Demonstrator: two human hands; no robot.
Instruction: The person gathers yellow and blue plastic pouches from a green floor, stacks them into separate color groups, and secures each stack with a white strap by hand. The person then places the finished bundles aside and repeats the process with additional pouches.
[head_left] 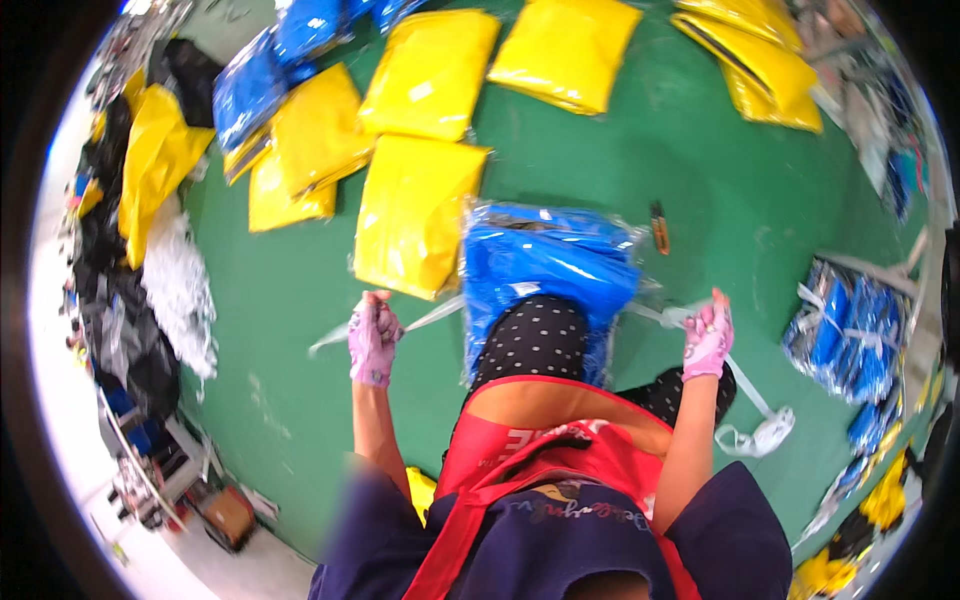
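The left hand [372, 343] and right hand [708, 343] are gripping white strapping [436, 313] in closed fingers, the blue bundle [550, 255] lying between them.

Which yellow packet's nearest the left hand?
The yellow packet beside the blue bundle under the knee; its lower edge lies just beyond the left hand, the others farther off.

Clear, crinkled plastic film, bright with glare, wraps the blue pack [550, 262]. The yellow packs [440, 60] look like smooth, glossy sheeting under creased film. The strap [436, 313] is thin and pliant; whether plastic or cloth is unclear. Matt cloth: gloves [373, 345], trousers [530, 338], shirt [375, 545]. The floor [280, 330] is smooth, faintly scuffed.
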